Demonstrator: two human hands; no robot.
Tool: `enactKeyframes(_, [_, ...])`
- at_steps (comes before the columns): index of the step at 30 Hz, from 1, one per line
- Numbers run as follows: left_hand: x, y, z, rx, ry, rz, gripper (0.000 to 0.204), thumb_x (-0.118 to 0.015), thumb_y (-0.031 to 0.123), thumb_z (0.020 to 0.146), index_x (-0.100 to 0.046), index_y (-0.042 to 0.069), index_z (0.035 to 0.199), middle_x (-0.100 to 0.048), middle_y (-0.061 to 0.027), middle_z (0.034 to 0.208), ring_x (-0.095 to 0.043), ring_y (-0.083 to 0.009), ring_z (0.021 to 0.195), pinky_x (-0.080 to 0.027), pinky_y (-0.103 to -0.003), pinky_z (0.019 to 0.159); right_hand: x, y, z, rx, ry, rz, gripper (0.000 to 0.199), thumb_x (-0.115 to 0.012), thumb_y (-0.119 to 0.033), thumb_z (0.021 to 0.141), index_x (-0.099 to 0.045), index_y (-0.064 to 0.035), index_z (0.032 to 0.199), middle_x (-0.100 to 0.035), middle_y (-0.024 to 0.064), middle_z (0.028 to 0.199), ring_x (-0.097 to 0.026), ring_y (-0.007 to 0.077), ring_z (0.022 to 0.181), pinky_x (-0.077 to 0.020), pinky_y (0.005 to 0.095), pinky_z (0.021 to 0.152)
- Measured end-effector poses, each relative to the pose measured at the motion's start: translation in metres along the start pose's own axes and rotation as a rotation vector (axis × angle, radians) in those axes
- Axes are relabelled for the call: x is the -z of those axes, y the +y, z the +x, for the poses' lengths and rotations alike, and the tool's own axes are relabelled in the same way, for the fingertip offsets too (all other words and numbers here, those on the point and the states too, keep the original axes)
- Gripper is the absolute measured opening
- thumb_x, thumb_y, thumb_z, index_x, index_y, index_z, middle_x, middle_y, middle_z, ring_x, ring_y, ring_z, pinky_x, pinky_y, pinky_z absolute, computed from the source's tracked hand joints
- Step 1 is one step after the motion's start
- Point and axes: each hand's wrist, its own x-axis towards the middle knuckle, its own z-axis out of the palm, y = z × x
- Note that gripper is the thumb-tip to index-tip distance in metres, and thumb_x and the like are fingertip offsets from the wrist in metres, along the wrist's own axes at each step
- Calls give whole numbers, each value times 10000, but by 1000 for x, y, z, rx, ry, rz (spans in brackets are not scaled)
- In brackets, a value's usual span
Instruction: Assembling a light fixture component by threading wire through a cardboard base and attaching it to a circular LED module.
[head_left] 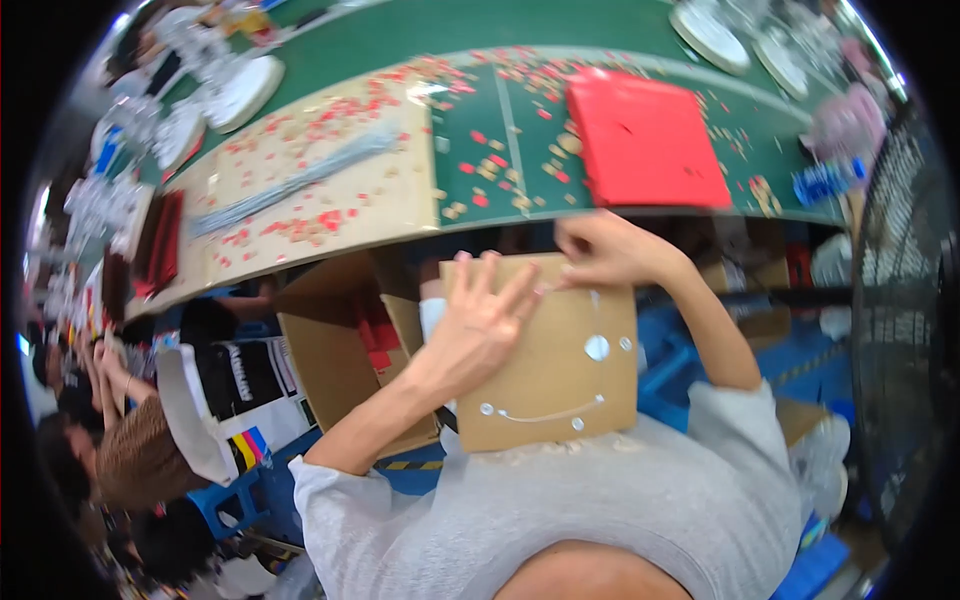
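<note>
Cardboard sheet [550,350] in the head view sits near the person, held against the chest of the grey shirt [600,520], below the near edge of the worktop [400,30]. It is brown and roughly square, with small round holes and a curved slit punched through it.

Left hand [478,320] lies flat on the left part of the sheet, fingers spread and pointing toward the far side, palm pressed to the board. Right hand [605,250] is at the sheet's far edge, its fingers curled together and pinching that edge near the middle.

On the worktop just beyond the hands lies a red square sheet [645,140], and around it red and tan punched scraps [490,160] are scattered over the green surface. To the left, a pale board [330,190] on the worktop carries more scraps and a bundle of thin grey rods [300,180].

Under the worktop, left of the held sheet, an open cardboard box [345,350] stands with its flaps up; red pieces [375,335] show inside it. Far left, another person [130,450] sits beside a white bucket-like container [195,410]; what it holds cannot be told.
</note>
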Motion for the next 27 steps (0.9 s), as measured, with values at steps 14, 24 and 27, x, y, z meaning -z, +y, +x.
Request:
enactKeyframes(14, [-37, 15, 2, 1, 241, -157, 496, -637, 87, 760, -689, 82, 1253, -583, -119, 1369, -527, -420, 1243, -372, -624, 1041, -143, 34, -97, -367, 284, 468, 464, -628, -244, 957, -563, 18, 1335, -615, 161, 1336, -587, 252, 1202, -489, 417, 1004])
enactKeyframes(24, [-3, -72, 0, 591, 1253, -1142, 341, -374, 166, 1031, -667, -10, 1037, -706, -86, 1066, -649, -148, 973, -496, -293, 819, -125, 14, -100, -149, 747, 637, 406, -648, -153, 901, -606, 55, 1247, -668, 148, 1197, -615, 238, 1123, -514, 393, 942])
enactKeyframes(27, [-33, -119, -4, 759, 1280, -1161, 249, -449, 121, 1009, -664, 3, 1051, -705, -58, 1023, -653, -146, 930, -488, -290, 819, -68, 16, -80, -64, 962, 650, 389, -654, -126, 885, -619, 65, 1221, -684, 145, 1155, -624, 235, 1099, -521, 386, 923])
